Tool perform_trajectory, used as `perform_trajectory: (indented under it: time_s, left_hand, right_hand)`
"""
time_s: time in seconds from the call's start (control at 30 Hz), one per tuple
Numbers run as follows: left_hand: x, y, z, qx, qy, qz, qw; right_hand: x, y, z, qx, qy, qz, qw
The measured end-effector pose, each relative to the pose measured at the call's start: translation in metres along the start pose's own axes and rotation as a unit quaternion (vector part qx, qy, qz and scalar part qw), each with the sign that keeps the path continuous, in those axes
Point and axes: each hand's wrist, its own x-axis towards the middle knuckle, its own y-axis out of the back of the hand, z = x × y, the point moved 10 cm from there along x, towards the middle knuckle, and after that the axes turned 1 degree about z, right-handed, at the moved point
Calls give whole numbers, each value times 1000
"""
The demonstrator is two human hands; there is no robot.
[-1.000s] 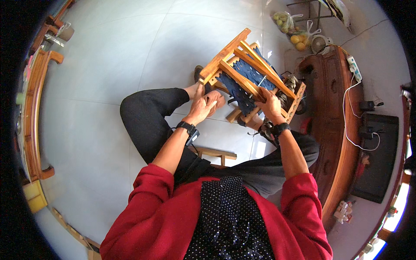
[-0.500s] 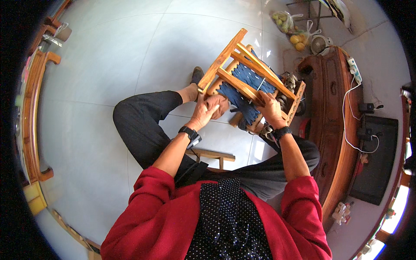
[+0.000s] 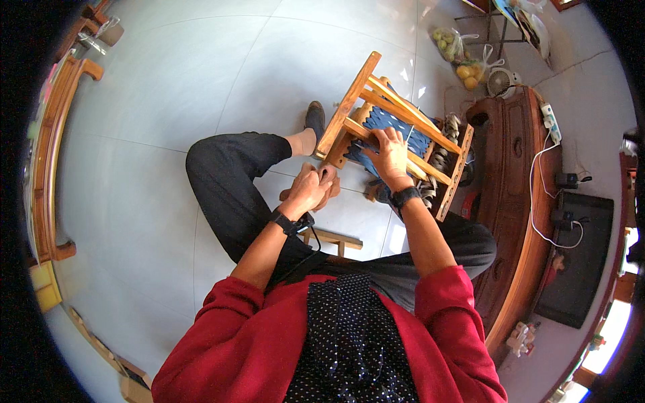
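A light wooden stool frame (image 3: 349, 107) lies tipped on its side on the pale tiled floor in front of my knees, one leg resting against my ankle. Blue webbing (image 3: 396, 124) is woven across its seat. My right hand (image 3: 388, 156) lies on the weave, fingers curled over a wooden rail. My left hand (image 3: 313, 189) is a closed fist just below the frame's near leg, not touching the weave. Whether it holds a strap is hidden. Both wrists wear black bands.
A dark wooden cabinet (image 3: 514, 201) stands close on the right, with a power strip (image 3: 551, 121) and cables on it. Bags of fruit (image 3: 463, 64) and a small fan (image 3: 501, 80) sit beyond the frame. A wooden bench (image 3: 47, 168) curves along the left. I sit on a low stool (image 3: 334, 238).
My right hand has moved from the frame's right side onto the middle of the blue weave. My left hand has drawn back from the frame and closed into a fist.
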Motion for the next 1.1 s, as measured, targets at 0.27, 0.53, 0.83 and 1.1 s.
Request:
perform_trajectory:
  time_s: [0.27, 0.53, 0.83, 1.1]
  left_hand:
    - [1, 11, 21, 44, -112, 92, 989]
    - [-2, 27, 25, 38, -177, 188, 965]
    - [17, -12, -4, 25, -141, 79, 987]
    - [16, -12, 10, -30, -131, 103, 986]
  right_hand:
    - [17, -6, 11, 94, -17, 13, 995]
    - [-1, 6, 40, 360, -128, -17, 924]
    - [-19, 7, 64, 488, -193, 66, 849]
    - [-16, 13, 82, 285, -226, -13, 932]
